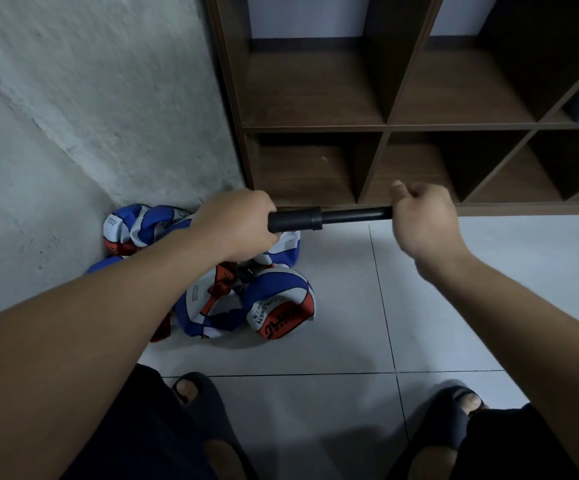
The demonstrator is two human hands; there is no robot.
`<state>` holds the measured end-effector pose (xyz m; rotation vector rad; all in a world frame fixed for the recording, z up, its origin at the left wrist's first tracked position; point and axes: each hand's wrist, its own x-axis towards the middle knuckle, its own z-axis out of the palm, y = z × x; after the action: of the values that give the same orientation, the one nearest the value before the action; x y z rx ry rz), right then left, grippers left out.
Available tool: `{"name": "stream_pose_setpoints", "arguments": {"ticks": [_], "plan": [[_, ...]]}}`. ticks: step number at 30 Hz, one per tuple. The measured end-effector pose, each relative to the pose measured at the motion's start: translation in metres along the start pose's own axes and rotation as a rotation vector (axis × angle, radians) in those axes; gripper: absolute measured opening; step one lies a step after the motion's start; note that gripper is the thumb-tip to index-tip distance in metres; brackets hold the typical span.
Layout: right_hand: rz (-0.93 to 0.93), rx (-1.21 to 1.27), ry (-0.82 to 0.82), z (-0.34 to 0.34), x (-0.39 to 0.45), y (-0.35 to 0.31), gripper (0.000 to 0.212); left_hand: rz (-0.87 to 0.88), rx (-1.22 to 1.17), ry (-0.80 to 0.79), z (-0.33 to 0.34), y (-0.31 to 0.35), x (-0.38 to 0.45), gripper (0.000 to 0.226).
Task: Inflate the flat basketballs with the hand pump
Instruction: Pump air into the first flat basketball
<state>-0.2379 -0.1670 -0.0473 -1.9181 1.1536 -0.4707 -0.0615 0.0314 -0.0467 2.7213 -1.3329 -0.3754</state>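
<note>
Gripping black hand pump (329, 218) level above floor (454, 306): left hand (238, 225) clamped round barrel, right hand (421, 220) round rod end; flat basketballs (246, 303) heaped below, beside wall (73, 133) and shelf (385, 126).

Counts of things around a two-handed grip

One black hand pump (329, 218); below the grip, a heap of flat basketballs (246, 303), number unclear; two slippers.

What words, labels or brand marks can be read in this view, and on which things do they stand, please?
"CHILDREN": on the white panel of the nearest flat basketball.
Large white letters on that ball's red panel: too distorted to read.
Small print on the ball in the corner: too small to read.
Hand pump: no marking visible.
</note>
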Motion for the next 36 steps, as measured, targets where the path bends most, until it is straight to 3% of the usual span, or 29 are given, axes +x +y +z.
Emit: {"name": "stream_pose_setpoints", "arguments": {"ticks": [6,18,22,26,36], "plan": [[-0.162,0.005,-0.037,0.017,-0.026,-0.018,0.047,0.043,0.012,0.109,0.006,0.023,-0.003,0.022],[-0.101,-0.034,-0.21,0.025,-0.029,-0.008,0.047,0.114,0.033,0.078,0.023,0.023,-0.002,0.02],[0.017,0.011,-0.124,0.009,-0.001,0.0,0.049,0.075,-0.076,-0.035,0.016,0.005,-0.002,0.034],[0.14,0.096,-0.059,-0.003,0.019,0.009,0.043,0.017,-0.03,-0.082,0.009,-0.021,0.0,0.035],[-0.007,0.046,-0.109,0.033,-0.033,0.004,0.047,0.091,0.048,0.029,0.016,0.005,-0.002,0.037]]}}
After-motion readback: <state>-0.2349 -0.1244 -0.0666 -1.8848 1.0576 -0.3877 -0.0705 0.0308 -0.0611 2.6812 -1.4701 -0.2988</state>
